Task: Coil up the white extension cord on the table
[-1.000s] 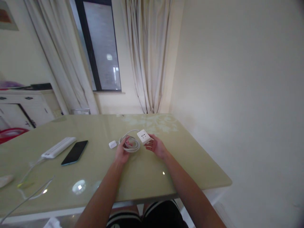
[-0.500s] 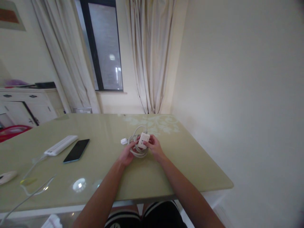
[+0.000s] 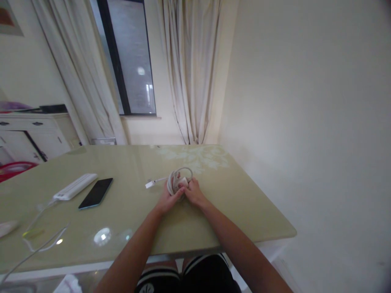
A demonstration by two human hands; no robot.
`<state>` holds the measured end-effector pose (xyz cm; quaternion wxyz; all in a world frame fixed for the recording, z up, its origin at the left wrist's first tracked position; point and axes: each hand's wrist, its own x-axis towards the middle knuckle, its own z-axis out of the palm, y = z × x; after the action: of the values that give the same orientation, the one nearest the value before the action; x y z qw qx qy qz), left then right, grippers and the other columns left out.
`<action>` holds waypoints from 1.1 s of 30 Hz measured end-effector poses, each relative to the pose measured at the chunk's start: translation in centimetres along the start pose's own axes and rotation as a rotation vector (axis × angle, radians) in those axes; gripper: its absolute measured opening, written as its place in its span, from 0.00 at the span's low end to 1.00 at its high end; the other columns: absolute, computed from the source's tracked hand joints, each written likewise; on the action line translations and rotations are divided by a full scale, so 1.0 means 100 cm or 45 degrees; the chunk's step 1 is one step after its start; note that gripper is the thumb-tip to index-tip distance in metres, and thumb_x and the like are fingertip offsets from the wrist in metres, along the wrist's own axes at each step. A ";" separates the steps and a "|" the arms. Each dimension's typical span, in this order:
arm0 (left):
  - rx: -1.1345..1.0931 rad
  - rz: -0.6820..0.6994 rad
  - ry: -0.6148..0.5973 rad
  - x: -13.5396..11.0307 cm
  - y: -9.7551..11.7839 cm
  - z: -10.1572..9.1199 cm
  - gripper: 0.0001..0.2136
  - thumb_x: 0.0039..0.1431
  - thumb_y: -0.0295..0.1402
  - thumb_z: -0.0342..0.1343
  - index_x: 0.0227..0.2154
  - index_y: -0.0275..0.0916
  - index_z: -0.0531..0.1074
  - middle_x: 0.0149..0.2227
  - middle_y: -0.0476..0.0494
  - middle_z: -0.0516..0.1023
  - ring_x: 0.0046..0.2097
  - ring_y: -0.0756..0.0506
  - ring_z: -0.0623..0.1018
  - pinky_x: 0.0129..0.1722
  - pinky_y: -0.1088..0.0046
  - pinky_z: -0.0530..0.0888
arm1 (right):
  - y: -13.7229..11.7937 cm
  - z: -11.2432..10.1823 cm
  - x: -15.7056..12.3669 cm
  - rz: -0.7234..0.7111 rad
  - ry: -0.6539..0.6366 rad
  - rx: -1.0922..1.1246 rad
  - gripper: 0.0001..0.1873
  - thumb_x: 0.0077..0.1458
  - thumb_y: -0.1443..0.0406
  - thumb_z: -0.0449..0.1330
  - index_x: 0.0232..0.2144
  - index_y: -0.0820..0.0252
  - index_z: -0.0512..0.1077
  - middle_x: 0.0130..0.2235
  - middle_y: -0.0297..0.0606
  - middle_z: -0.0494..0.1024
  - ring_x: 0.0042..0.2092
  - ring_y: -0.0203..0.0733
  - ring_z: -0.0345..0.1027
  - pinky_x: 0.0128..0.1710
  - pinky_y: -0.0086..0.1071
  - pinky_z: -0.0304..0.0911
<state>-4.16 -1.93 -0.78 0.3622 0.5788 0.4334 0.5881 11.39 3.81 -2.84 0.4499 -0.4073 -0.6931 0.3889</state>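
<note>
A coiled white extension cord (image 3: 171, 182) is gathered between both hands above the middle of the table. My left hand (image 3: 168, 200) is wrapped around the coils from the left, its thumb reaching across toward the other hand. My right hand (image 3: 194, 192) grips the small white socket block (image 3: 183, 182) at the cord's end, its fingers partly covering it. One loop of cable arches over the top of the hands. The white plug (image 3: 150, 184) sticks out to the left on a short length of cord.
Left on the glossy table (image 3: 134, 162) lie a black phone (image 3: 96, 193) and a white power strip (image 3: 75, 187) with its cable. A white object (image 3: 7, 228) sits at the left edge. A wall (image 3: 305, 122) borders the right side; curtains (image 3: 192, 81) hang behind.
The coil has turned in my hands, so the socket block is tilted and more covered. The plug has swung further left, and my hands have come closer together.
</note>
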 end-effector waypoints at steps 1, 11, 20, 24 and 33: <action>0.056 0.039 -0.002 -0.002 0.000 -0.001 0.33 0.50 0.44 0.70 0.58 0.39 0.71 0.62 0.34 0.70 0.65 0.37 0.70 0.69 0.58 0.59 | -0.001 0.001 -0.001 0.016 0.013 -0.090 0.17 0.56 0.51 0.64 0.38 0.58 0.79 0.45 0.45 0.76 0.52 0.52 0.66 0.58 0.44 0.59; 0.122 0.141 -0.111 0.000 -0.006 -0.004 0.33 0.53 0.46 0.69 0.61 0.42 0.71 0.67 0.34 0.65 0.71 0.34 0.59 0.72 0.56 0.54 | 0.000 0.005 -0.002 0.012 0.214 -0.005 0.23 0.59 0.44 0.61 0.30 0.57 0.74 0.34 0.38 0.74 0.39 0.45 0.67 0.44 0.36 0.63; 1.058 0.447 -0.320 -0.008 -0.013 0.001 0.48 0.52 0.59 0.64 0.71 0.41 0.56 0.71 0.26 0.57 0.71 0.23 0.51 0.68 0.39 0.45 | -0.005 0.011 0.004 0.070 0.164 0.433 0.35 0.51 0.34 0.59 0.34 0.59 0.73 0.32 0.36 0.75 0.36 0.41 0.68 0.36 0.32 0.64; 1.228 0.567 -0.317 -0.009 -0.013 0.006 0.50 0.56 0.60 0.59 0.74 0.40 0.45 0.71 0.25 0.54 0.71 0.26 0.52 0.67 0.40 0.52 | -0.008 0.012 0.007 0.134 0.292 0.489 0.37 0.50 0.31 0.56 0.29 0.61 0.72 0.27 0.34 0.71 0.31 0.39 0.65 0.32 0.32 0.61; 1.125 0.654 -0.168 -0.001 -0.013 0.004 0.45 0.56 0.49 0.66 0.72 0.47 0.51 0.67 0.33 0.62 0.67 0.32 0.64 0.65 0.51 0.64 | -0.014 0.004 0.002 0.184 0.187 0.693 0.31 0.48 0.38 0.65 0.35 0.60 0.73 0.30 0.34 0.74 0.30 0.37 0.67 0.30 0.29 0.64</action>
<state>-3.81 -1.52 -2.05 -0.0466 0.8003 0.4605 0.3811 10.62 3.42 -1.59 0.5628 -0.3469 -0.4980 0.5612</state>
